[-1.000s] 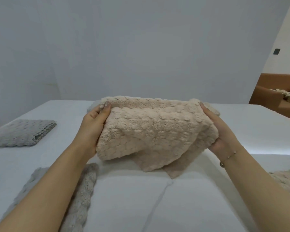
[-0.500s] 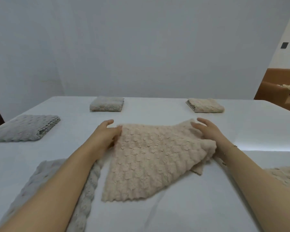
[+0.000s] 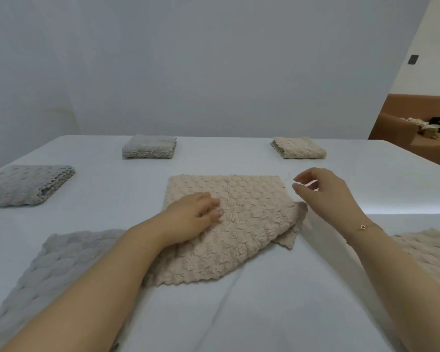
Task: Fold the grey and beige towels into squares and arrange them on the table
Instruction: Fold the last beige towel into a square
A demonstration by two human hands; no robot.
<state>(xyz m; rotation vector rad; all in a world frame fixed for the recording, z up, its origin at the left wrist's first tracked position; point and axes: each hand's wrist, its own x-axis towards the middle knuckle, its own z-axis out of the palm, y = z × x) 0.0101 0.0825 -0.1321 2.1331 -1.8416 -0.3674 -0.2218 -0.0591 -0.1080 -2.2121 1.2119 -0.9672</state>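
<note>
Down it comes: the beige towel (image 3: 229, 224), held up a second ago, now lies half-folded mid-bench, left hand (image 3: 188, 219) pressing flat, right hand (image 3: 323, 191) released above its corner, so squaring-up remains.

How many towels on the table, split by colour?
Grey: 3: folded far grey towel, folded left grey towel, unfolded near grey towel.
Beige: 3: folded far beige towel, centre beige towel, partly visible right beige towel.
Total: 6
</note>
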